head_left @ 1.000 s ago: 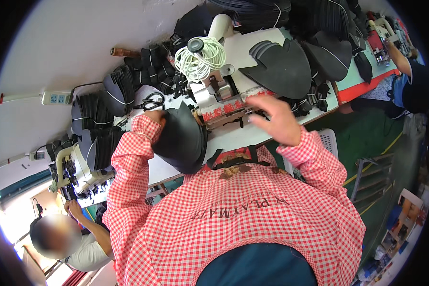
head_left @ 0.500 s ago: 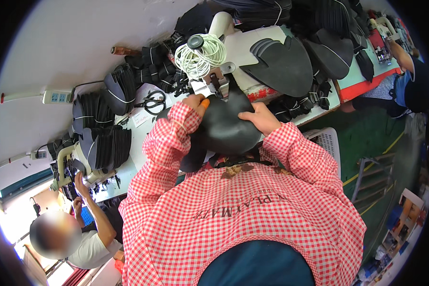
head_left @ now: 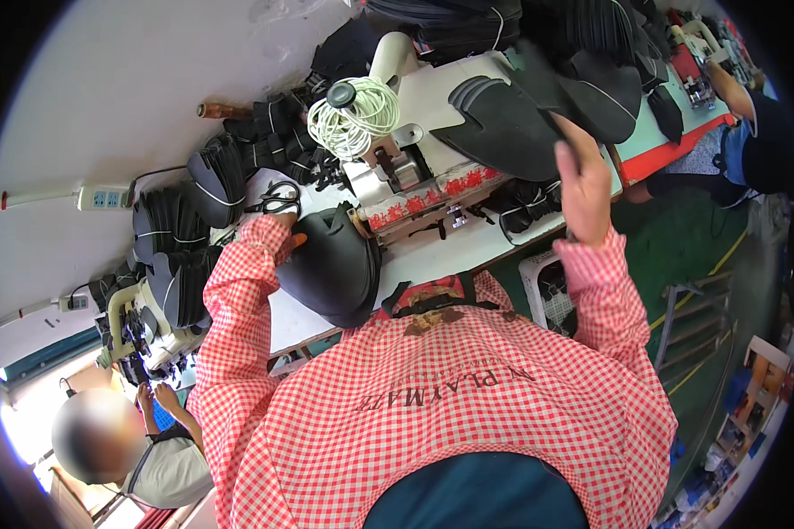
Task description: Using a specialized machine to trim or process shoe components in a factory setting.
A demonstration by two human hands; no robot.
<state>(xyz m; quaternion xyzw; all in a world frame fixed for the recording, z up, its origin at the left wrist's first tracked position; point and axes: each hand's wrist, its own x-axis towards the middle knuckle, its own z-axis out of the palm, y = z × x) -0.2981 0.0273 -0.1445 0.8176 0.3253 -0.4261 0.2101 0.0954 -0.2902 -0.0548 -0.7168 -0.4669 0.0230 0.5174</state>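
Observation:
My left hand (head_left: 288, 231), with an orange cover on one digit, is at the left edge of a curved black panel (head_left: 335, 278) lying on the table's left part. That digit presses on the panel's edge; the other fingers are mostly hidden. On the far right, my right hand (head_left: 584, 189) grips a loose black panel (head_left: 538, 79), blurred by motion, above a fanned pile of similar black panels (head_left: 507, 132). Between my hands stands the sewing machine (head_left: 397, 172), with nothing under its head. A coil of pale cord (head_left: 353, 119) hangs on it.
Black-handled scissors (head_left: 280, 197) lie beyond my left hand. Tied stacks of black panels (head_left: 169, 220) line the table's left and back. A white plastic basket (head_left: 547, 295) stands below the front edge. One person (head_left: 163, 441) works at left, another (head_left: 750, 145) at far right.
The black panel has moved from the machine to the left with my left hand. My right hand has let go of it, swung to the far right and taken hold of another panel.

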